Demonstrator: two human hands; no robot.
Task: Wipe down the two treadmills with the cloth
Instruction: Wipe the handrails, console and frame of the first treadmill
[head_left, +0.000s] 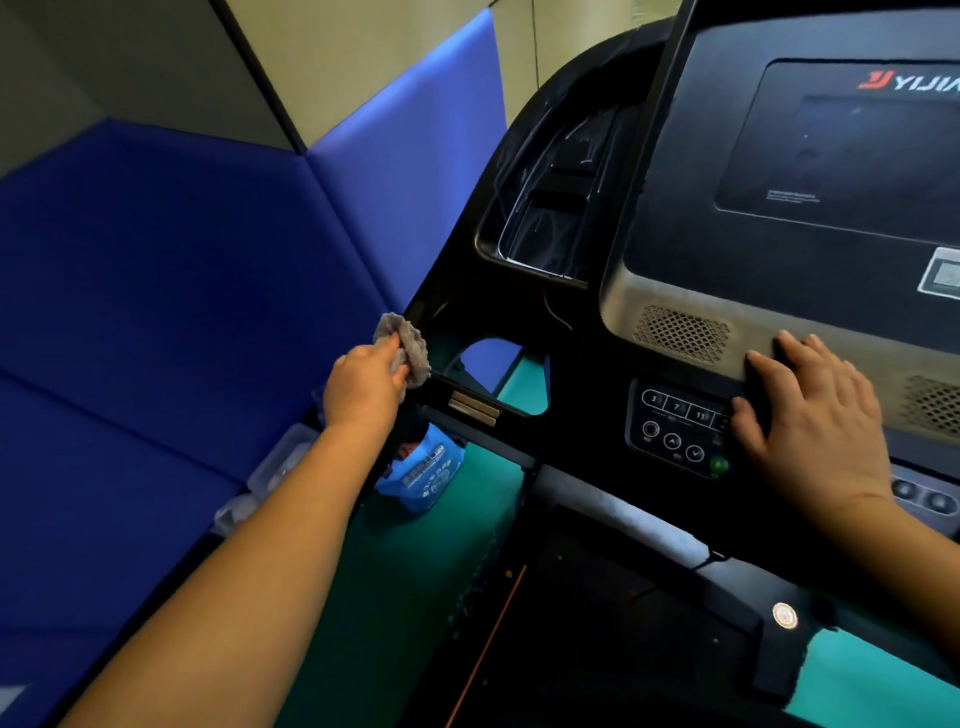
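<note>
One black treadmill fills the right half of the view, its console (810, 171) dark with a red logo. My left hand (363, 387) grips a crumpled grey cloth (410, 345) and holds it against the outer edge of the left handlebar frame (467, 312). My right hand (810, 410) lies flat with straight fingers on the silver lower rim of the console, just right of the round button panel (675, 426). The running belt (561, 623) shows dark below. No second treadmill is in view.
Blue padded wall panels (182, 286) close off the left side. A blue bag (423, 475) and clear plastic boxes (280, 462) sit on the green floor (384, 597) beside the treadmill. A cup holder recess (545, 223) lies left of the console.
</note>
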